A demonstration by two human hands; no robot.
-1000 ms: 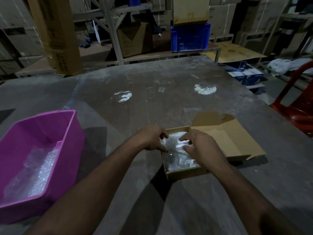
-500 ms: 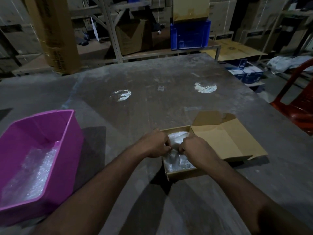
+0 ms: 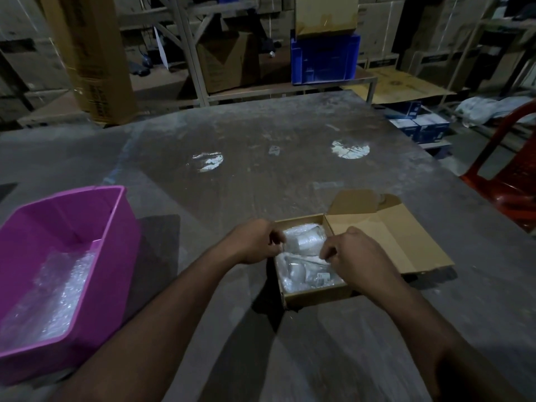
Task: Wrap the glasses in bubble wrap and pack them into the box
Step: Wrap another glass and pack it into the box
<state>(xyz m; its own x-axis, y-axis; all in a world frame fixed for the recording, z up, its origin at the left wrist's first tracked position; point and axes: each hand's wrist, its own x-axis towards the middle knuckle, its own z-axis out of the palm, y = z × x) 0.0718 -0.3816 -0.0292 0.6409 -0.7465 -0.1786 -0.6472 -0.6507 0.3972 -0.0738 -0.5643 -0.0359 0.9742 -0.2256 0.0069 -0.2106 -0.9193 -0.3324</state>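
Dim warehouse, grey table. Open brown cardboard box holds clear bubble-wrapped glasses; left hand and right hand pinch the wrap. Light, fragile, slippery bundle: grip padded sides, probably.

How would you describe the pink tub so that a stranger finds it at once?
Start at the grey table. On its near left side, left of the left hand, sits the pink tub. It is bright plastic holding bubble wrap, unlike the brown cardboard box.
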